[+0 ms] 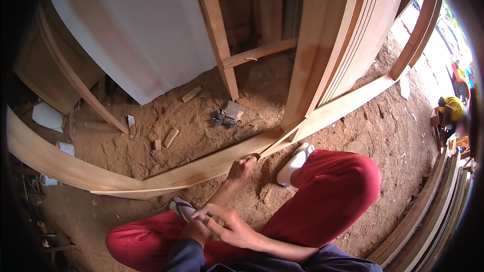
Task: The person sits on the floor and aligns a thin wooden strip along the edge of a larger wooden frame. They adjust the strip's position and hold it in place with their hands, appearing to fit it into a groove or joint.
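On the sawdust floor (pixel 201 121), a long plank (pixel 166 176) lies flat in front of the squatting person, where both ends stay supported and its near edge is within reach. The left hand (pixel 242 167) stretches out and closes its fingers on that edge, seemingly to steady it. The right hand (pixel 224 224) grasps nothing, fingers loosely curled, resting on the left forearm (pixel 214 199) by the knee.

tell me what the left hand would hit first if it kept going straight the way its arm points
The left hand already has its fingertips at the edge of the long wooden plank lying on the sawdust floor, so the plank comes first. Beyond it, probably the grey rag, though depth is hard to judge.
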`<state>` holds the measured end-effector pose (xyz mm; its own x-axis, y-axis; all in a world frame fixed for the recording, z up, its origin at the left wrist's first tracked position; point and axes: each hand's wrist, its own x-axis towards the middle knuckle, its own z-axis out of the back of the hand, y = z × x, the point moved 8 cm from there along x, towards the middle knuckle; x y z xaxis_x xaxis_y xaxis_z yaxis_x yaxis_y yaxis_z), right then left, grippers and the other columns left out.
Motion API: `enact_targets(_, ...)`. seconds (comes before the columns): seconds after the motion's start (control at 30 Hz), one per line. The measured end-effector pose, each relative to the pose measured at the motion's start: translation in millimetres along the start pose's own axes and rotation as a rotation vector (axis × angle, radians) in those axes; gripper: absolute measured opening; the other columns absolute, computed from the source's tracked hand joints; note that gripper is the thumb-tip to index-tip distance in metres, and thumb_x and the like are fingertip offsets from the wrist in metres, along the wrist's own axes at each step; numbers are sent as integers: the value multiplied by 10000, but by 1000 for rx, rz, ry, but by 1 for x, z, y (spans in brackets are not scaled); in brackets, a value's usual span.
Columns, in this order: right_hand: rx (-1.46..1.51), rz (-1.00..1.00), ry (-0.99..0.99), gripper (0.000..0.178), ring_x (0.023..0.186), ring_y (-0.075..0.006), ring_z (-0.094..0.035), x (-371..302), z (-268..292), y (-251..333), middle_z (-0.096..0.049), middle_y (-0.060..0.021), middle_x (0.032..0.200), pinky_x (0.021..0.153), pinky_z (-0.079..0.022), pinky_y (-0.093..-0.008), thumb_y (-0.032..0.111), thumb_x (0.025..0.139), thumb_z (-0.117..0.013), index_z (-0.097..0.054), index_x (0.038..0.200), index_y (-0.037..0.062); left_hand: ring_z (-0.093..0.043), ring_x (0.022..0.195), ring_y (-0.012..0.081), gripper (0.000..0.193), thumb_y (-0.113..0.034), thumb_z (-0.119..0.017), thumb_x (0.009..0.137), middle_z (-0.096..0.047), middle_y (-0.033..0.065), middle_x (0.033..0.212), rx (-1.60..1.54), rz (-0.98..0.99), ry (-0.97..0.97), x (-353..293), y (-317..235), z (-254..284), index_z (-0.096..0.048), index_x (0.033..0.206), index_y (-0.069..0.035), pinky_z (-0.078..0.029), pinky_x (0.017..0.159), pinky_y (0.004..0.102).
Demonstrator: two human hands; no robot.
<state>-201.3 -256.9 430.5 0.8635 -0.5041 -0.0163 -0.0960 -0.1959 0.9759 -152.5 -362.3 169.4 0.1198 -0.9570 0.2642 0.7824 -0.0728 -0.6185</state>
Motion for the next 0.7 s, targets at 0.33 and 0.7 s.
enact_targets(0.33, -559, 199, -315, 343, 1257, -386, -578, 8, 73, 82, -619, -206, 1263, 1065, -467, -474, 39, 938, -705, -609, 1267, 8, -758, 864, 220, 165, -157, -789, 923, -792, 99, 966, -253, -107, 157, 114, -83, 197, -812, 1059, -66, -593, 765, 354)
enact_targets(0.7, -714, 174, 88, 540, 1107, -385, -703, 64, 65, 181, -667, -260, 1223, 918, -565, -481, 155, 1014, -698, -418, 1455, 18, -754, 850, 122, 105, -28, -799, 915, -805, 104, 930, -645, 303, 66, 43, -156, 381, -794, 1006, 23, -588, 768, 253)
